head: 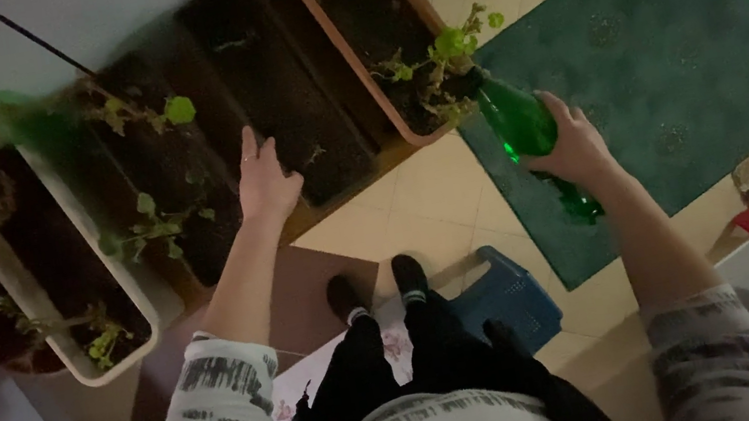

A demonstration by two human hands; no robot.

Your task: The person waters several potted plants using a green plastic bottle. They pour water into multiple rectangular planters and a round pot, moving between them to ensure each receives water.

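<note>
I see a green glass bottle (523, 130) gripped in my right hand (572, 147), fingers wrapped closed around its middle. Its long axis runs diagonally: the neck points up and to the left, toward the near end of the terracotta-coloured long planter box (337, 44), and the base points down and right, over the dark green carpet (690, 36). The mouth sits right at the leafy green plant (445, 56) growing at that planter's corner; whether it touches the leaves I cannot tell.

My left hand (266, 180) holds nothing. Its fingers are spread open and rest flat on the rim of the dark long planter (273, 85) beside the terracotta one, well apart from the bottle, so the right hand alone carries it.

Further left stands a white long planter (47, 255) with sparse stems, and a blurred green bottle (25, 122) lies beyond it. Below, a blue plastic stool (511, 299) stands just beside my dark shoes on the tiled floor (434, 200).
</note>
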